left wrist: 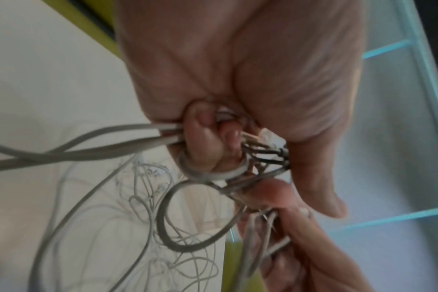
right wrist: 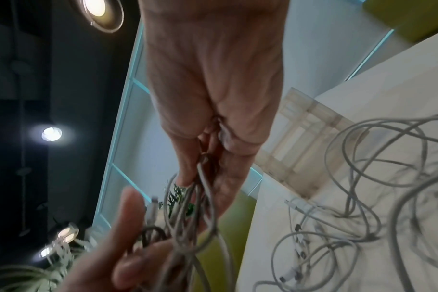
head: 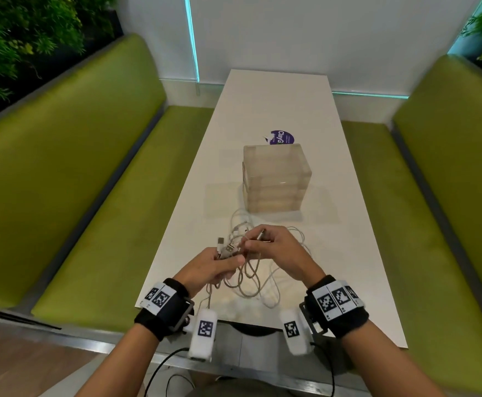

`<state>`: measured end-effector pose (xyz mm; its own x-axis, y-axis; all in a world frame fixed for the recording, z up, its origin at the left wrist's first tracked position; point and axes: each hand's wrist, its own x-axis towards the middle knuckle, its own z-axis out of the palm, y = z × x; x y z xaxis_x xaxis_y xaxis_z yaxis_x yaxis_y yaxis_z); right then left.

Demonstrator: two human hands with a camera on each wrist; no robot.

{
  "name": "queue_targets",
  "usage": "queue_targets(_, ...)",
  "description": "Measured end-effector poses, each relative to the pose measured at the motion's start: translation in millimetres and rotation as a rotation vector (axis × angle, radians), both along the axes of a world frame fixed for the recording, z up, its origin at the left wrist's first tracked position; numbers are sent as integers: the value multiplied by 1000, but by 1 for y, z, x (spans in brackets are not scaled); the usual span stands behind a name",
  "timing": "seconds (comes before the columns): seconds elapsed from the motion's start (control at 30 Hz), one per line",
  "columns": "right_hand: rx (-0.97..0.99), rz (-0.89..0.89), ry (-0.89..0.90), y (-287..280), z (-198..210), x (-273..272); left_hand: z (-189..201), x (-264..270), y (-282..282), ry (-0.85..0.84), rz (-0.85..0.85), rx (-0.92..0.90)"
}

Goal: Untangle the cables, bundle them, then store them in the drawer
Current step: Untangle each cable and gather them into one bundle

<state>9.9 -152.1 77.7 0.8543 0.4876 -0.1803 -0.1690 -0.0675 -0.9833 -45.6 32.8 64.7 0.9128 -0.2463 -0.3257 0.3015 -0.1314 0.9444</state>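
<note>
A tangle of white cables (head: 251,270) hangs between my two hands above the near end of the white table (head: 334,224), with loops trailing onto it. My left hand (head: 219,263) grips a bunch of cable ends with USB plugs (head: 225,249) sticking up; in the left wrist view its fingers (left wrist: 205,142) curl round the cables (left wrist: 200,213). My right hand (head: 265,242) pinches a cable end with a metal plug (head: 261,234); the right wrist view shows cables (right wrist: 203,207) running from its fingers (right wrist: 213,158). The translucent drawer box (head: 275,179) stands shut behind the hands.
A purple sticker (head: 281,137) lies on the table behind the box. Green benches (head: 71,181) flank the table on both sides. More loose cable loops (right wrist: 363,187) lie on the tabletop near the drawer box (right wrist: 303,134).
</note>
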Motion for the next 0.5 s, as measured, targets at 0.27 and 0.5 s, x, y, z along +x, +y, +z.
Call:
queue_targets(0.27, -43, 84, 50, -15, 0, -5, -13, 4, 20, 17, 377, -398)
queue_targets(0.5, -247, 371, 82, -13, -35, -30, -6, 11, 24, -9, 450, -483)
